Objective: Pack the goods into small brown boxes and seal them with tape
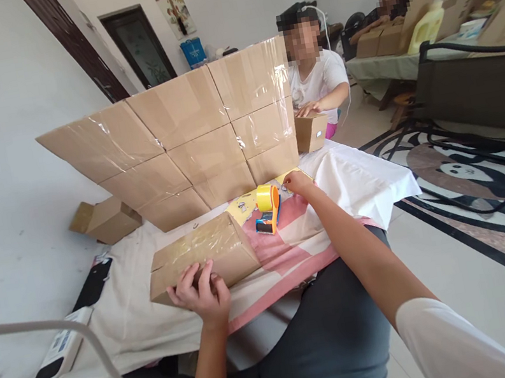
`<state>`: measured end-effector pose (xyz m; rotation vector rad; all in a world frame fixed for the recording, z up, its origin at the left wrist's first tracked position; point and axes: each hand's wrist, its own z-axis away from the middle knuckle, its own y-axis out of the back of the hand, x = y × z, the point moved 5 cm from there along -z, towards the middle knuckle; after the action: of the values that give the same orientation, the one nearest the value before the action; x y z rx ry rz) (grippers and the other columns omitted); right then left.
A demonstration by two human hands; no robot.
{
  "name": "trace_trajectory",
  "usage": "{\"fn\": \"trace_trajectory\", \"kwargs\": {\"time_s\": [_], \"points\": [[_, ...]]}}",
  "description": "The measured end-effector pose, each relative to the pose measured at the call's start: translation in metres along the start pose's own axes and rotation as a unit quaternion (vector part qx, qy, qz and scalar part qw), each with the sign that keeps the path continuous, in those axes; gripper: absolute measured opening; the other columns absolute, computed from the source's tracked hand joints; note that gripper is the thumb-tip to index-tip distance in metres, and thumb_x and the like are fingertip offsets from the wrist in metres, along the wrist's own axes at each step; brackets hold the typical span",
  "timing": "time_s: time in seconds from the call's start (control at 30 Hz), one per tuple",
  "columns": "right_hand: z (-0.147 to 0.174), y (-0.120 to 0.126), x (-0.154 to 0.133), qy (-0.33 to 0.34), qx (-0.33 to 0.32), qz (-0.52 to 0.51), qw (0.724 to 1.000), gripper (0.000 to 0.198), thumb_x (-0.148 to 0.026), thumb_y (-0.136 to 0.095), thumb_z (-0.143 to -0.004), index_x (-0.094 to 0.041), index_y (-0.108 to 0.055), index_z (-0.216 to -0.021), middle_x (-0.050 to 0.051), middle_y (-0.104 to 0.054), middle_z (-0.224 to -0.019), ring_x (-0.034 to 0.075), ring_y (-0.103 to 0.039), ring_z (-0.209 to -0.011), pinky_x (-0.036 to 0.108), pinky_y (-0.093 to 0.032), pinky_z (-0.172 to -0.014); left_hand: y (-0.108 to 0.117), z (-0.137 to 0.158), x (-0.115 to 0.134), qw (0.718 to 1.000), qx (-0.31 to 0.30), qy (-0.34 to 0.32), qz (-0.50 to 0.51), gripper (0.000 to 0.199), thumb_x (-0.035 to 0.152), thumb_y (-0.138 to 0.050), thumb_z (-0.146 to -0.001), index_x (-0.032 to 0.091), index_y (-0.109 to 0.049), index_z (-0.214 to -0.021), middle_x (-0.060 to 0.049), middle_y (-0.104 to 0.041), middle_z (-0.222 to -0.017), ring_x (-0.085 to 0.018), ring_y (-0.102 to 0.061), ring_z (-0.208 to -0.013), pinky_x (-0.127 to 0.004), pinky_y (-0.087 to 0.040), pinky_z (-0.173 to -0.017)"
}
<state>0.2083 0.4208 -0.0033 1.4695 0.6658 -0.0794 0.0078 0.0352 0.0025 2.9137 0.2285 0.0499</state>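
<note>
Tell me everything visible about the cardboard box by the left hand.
The cardboard box is plain brown and oblong, with shiny, see-through tape along its top, which looks closed. It lies on the cloth, slightly slanted, its right end farther off, in front of the stacked boxes. The left hand rests its fingers at the near upper edge.
</note>
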Motion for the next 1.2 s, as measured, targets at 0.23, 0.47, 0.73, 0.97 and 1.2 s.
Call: {"fn": "trace_trajectory", "kwargs": {"time_s": [0.23, 0.47, 0.73, 0.97, 1.2], "points": [[0.004, 0.005, -0.001, -0.033, 0.012, 0.005, 0.999, 0.024, -0.012, -0.058, -0.083, -0.020, -0.079, -0.091, 0.011, -0.075, -0.101, 0.022, -0.068, -0.090, 0.027, -0.046, -0.072, 0.000, 0.004, -0.005, 1.000, -0.006, 0.015, 0.023, 0.037, 0.015, -0.060, -0.075, 0.021, -0.072, -0.109, -0.012, -0.062, -0.117, -0.027, -0.059, -0.113, -0.056, -0.017, -0.118], [0.006, 0.007, 0.002, -0.073, 0.036, -0.018, 0.996, 0.016, -0.009, -0.061, -0.082, -0.016, -0.074, -0.088, 0.014, -0.071, -0.096, 0.021, -0.067, -0.087, 0.026, -0.046, -0.071, -0.004, 0.013, -0.015, 0.998, -0.014, 0.037, 0.043, 0.040, 0.016, -0.062, -0.072, 0.022, -0.072, -0.110, -0.013, -0.060, -0.118, -0.029, -0.057, -0.115, -0.059, -0.014, -0.117], [0.008, 0.009, 0.001, -0.076, 0.062, -0.138, 0.986, 0.016, -0.007, -0.061, -0.076, -0.017, -0.070, -0.084, 0.007, -0.073, -0.088, 0.016, -0.062, -0.078, 0.023, -0.044, -0.065, -0.005, 0.015, -0.016, 0.996, -0.025, 0.072, 0.040, 0.035, 0.018, -0.063, -0.070, 0.023, -0.073, -0.103, -0.011, -0.061, -0.114, -0.028, -0.058, -0.112, -0.058, -0.014, -0.117], [0.021, 0.028, -0.015, -0.060, 0.062, -0.297, 0.951, 0.016, -0.018, -0.060, -0.078, -0.015, -0.073, -0.087, 0.003, -0.076, -0.085, 0.008, -0.049, -0.056, 0.022, -0.041, -0.055, -0.008, 0.015, -0.018, 0.990, -0.045, 0.121, 0.052, 0.029, 0.022, -0.064, -0.071, 0.024, -0.075, -0.098, -0.011, -0.062, -0.112, -0.028, -0.060, -0.111, -0.056, -0.008, -0.120], [0.071, 0.026, -0.066, 0.010, 0.053, -0.478, 0.877, 0.013, -0.026, -0.070, -0.075, -0.014, -0.070, -0.081, 0.001, -0.069, -0.079, 0.007, -0.051, -0.061, 0.018, -0.038, -0.053, -0.003, 0.009, -0.009, 0.996, -0.032, 0.063, 0.049, 0.033, 0.020, -0.062, -0.075, 0.023, -0.073, -0.106, -0.011, -0.061, -0.116, -0.028, -0.057, -0.113, -0.057, -0.011, -0.118]]}}
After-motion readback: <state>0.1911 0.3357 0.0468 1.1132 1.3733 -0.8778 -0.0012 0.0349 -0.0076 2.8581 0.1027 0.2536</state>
